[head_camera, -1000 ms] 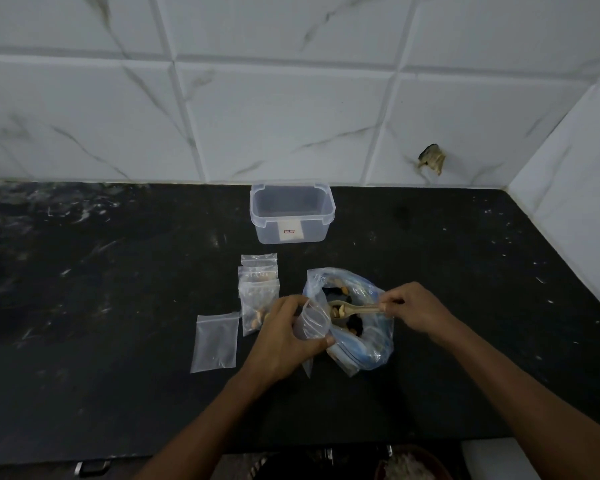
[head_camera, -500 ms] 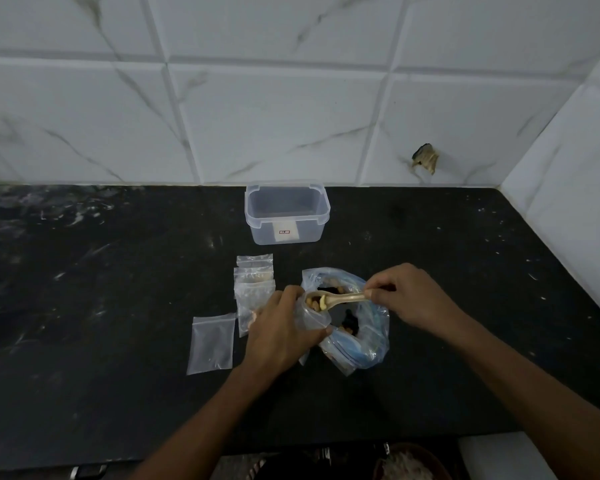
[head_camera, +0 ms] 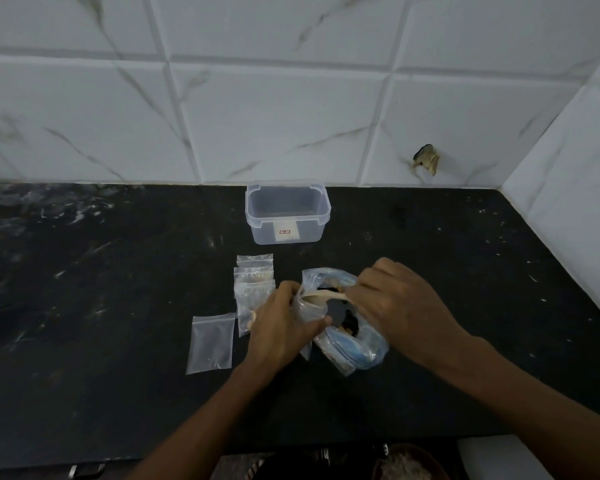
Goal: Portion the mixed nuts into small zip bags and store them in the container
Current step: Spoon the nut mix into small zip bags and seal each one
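Filling step — the left hand (head_camera: 284, 327) pinches a small bag (head_camera: 310, 308) open, the right hand (head_camera: 395, 299) grips the spoon (head_camera: 321, 296) tipping nuts in — sealing likely follows.

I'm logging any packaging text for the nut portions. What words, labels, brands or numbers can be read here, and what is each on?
White sticker with a small red-framed mark on the front wall of the clear container: too small and blurred to read.
Faint print on the large nut bag, near its top edge: not legible.
Small zip bags: no print visible.
Nothing else bears text.
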{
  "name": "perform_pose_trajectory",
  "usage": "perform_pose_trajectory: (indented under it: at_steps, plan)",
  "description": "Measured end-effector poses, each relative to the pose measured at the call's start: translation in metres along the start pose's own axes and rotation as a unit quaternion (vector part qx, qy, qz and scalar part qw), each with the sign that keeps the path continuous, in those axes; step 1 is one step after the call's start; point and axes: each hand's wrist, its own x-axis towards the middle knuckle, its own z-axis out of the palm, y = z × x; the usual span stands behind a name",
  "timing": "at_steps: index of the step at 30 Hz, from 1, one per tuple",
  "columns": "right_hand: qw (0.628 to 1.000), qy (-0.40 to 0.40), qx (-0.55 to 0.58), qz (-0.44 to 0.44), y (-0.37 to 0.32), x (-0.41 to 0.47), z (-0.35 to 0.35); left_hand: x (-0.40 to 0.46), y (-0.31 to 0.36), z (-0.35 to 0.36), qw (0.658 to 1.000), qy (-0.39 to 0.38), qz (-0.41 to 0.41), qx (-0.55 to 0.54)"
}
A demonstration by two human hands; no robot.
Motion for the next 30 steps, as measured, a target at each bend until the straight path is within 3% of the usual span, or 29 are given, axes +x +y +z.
perform_pose_trajectory:
  at_steps: [3,6,12,22,26,30]
  plan:
    - [0.994,0.032,0.049,0.091,0.023,-0.008,-0.006,-0.003,-0.002,-0.002,1.0,-0.01,-0.007,-0.022]
    - [0.989,-0.016,0.024,0.142,0.049,-0.021,0.005,-0.008,-0.009,-0.001,0.999,-0.029,-0.004,-0.017]
    - [0.991,-0.117,0.016,0.068,0.042,-0.044,0.049,-0.018,-0.015,0.008,0.998,-0.067,-0.002,0.002]
    - [0.993,-0.114,0.006,-0.023,0.034,-0.033,0.066,-0.018,-0.018,0.014,0.998,-0.065,0.006,-0.005]
    - [0.995,-0.099,-0.012,-0.01,0.035,-0.033,0.071,-0.019,-0.015,0.013,0.998,-0.07,0.007,0.0]
    - [0.996,-0.065,0.005,0.066,0.045,-0.034,0.069,-0.02,-0.014,0.012,0.997,-0.076,0.0,-0.004]
